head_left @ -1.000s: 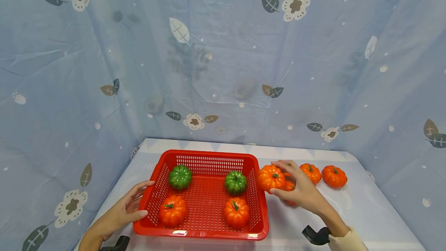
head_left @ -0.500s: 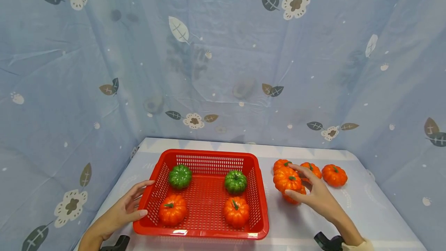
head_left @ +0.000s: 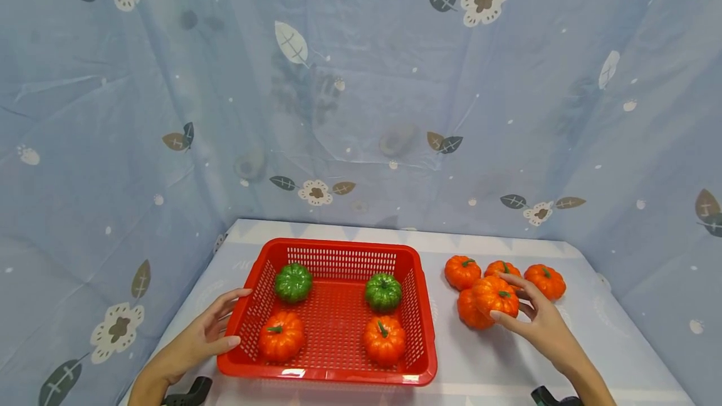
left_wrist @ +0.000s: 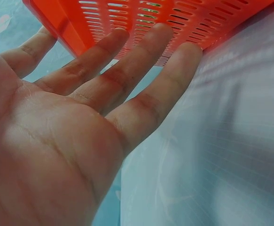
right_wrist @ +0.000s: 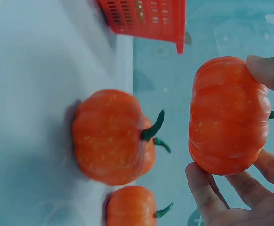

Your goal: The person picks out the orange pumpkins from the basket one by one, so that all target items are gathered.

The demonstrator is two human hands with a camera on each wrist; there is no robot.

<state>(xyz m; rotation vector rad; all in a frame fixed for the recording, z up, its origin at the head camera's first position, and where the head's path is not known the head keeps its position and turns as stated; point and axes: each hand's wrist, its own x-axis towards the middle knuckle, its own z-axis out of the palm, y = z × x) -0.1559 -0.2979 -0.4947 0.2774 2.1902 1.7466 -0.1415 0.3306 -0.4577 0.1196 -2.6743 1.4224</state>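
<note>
My right hand grips an orange pumpkin between thumb and fingers; the right wrist view shows that pumpkin raised off the table, its green stem toward the palm. Below it on the table sits another orange pumpkin, partly covered in the head view. My left hand rests at the left side of a red plastic basket, fingers extended; in the left wrist view the fingertips lie against the slotted wall. Inside the basket are two green pumpkins and two orange ones.
Behind the right hand stand three more orange pumpkins, one partly hidden by the fingers. A white-and-pale-blue cloth covers the table. A blue flowered curtain closes off the back and both sides.
The right hand has carried the orange pumpkin rightward, from beside the basket's right rim to over the pumpkins on the table. The left hand has stayed at the basket.
</note>
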